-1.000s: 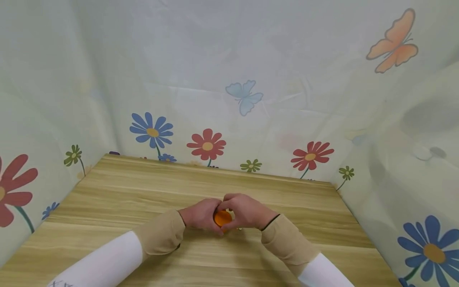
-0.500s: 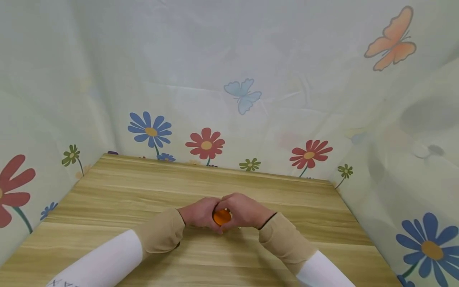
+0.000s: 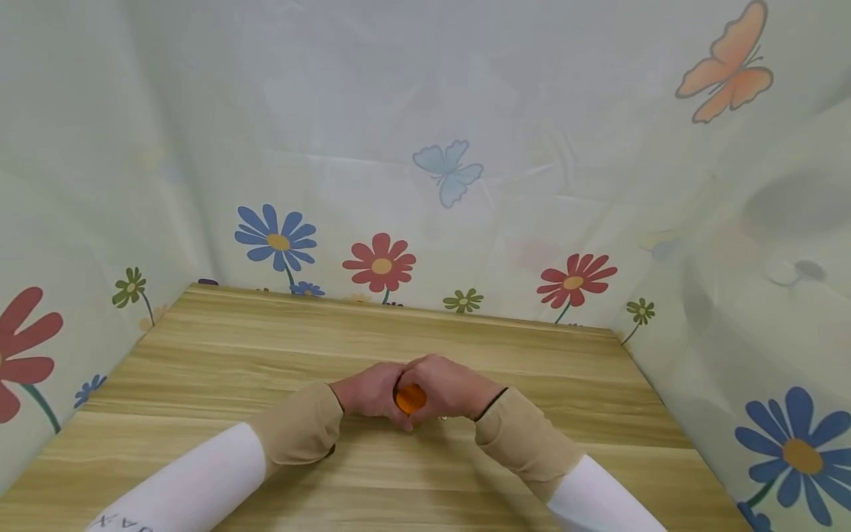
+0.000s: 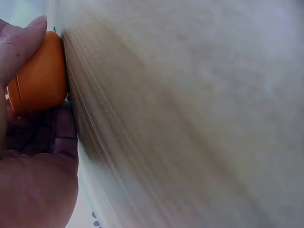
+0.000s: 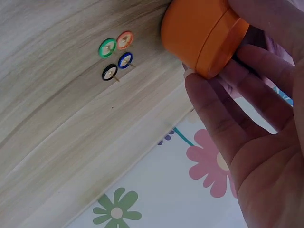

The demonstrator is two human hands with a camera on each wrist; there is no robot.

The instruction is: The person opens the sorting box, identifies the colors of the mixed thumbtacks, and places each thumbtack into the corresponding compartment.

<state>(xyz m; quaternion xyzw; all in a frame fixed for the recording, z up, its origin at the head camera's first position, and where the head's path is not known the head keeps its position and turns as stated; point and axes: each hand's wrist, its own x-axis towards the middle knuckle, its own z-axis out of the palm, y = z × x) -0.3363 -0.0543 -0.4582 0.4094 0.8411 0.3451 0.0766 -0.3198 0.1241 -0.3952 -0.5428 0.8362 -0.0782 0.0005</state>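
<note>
A small round orange jar [image 3: 411, 399] with a lid stands on the table between both hands; a thin seam runs around it near the top. My left hand [image 3: 372, 391] grips its side, and in the left wrist view the thumb lies along the orange wall [image 4: 45, 76] while fingers curl below. From the other side my right hand [image 3: 452, 388] holds the lid, thumb and fingers bent around its edge in the right wrist view. The fingertips of both hands meet near the jar's front. What lies inside the jar is hidden.
Several small round tacks with coloured rims lie on the wood beside the jar, among them a green-rimmed tack [image 5: 107, 48] and a black-rimmed tack [image 5: 109, 72]. A flower-printed curtain [image 3: 332, 185] closes off the back and sides of the wooden table [image 3: 299, 332].
My right hand has turned a little over the lid and moved slightly left, so its fingers cover more of the orange top. My left hand keeps its grip almost unmoved.
</note>
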